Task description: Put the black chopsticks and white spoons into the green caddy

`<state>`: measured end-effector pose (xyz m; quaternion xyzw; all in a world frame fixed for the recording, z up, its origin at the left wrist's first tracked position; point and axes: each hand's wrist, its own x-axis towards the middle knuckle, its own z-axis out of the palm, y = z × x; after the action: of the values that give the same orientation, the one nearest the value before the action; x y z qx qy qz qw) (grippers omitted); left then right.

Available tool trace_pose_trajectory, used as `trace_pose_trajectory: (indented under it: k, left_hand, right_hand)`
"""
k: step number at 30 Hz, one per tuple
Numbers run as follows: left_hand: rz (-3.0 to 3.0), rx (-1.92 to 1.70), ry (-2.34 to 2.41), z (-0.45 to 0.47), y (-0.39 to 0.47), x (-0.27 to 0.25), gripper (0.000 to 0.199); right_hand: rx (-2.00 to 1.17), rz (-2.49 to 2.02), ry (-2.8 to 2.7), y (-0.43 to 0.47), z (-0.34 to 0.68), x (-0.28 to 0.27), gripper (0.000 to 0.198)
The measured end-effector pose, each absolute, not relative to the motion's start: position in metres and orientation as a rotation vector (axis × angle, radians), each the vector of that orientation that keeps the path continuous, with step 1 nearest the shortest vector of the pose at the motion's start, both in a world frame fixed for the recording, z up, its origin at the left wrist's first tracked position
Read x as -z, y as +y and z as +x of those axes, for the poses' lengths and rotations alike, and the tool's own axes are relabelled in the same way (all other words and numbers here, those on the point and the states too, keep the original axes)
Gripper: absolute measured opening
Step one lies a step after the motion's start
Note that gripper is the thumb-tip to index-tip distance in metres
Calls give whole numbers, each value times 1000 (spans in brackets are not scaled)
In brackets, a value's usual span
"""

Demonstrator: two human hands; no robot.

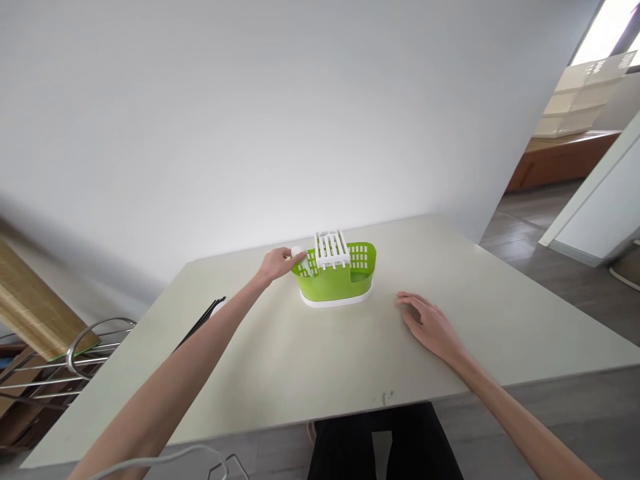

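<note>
My left hand point(278, 263) pinches a white spoon point(299, 253) at its rounded top end. The spoon's narrower part slants down into the left compartment of a green plastic utensil holder point(327, 288). A white slatted rack point(332, 249) sits across the holder's middle, and a white base point(337, 303) is under it. The holder stands upright on the table near the wall. My right hand point(429, 327) is to the right of the holder, at the tabletop, fingers loosely curved and apart, with nothing in it.
Black chopstick-like sticks point(203, 321) and a white item, mostly hidden by my left forearm, lie on the pale table point(320, 373). A wall point(280, 120) rises behind. At left are a metal rack point(75, 360) and a bamboo-coloured board point(43, 300).
</note>
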<state>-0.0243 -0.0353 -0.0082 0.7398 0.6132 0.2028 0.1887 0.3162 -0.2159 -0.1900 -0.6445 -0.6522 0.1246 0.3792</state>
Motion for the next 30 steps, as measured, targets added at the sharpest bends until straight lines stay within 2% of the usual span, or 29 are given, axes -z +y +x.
trace_pose_trajectory:
  k: [5,12,16,18,20,25,30]
  left_hand:
    - [1945,-823,1688,-19,-18,0,49]
    - [1744,-1310,1288,-68,-29,-63,46]
    - [1639,-1483,1361,-107,-47,-86,36]
    - [1682,-1380,1504,-126,-57,-83,36]
    - [1773,-1130,1589,-143,-66,-71,42]
    - [1784,-617,1572,-165,-87,-16,61]
    - [1741,-344,1576,-163,-100,32,62]
  right_hand:
    - [-338,-1640,-1648,-215,314,188,28]
    - [-358,-1632,-1640,-216,317,190,30]
    - [-363,-1632,-1651,-217,319,192,31]
    - [-347,-1631,-1651,-217,319,193,31]
    - [-341,-1633,-1651,-218,319,194,30]
    - [-357,-1647,-1659,-219,320,195,29]
    - [-322,-1641,-1661,-220,320,195,29]
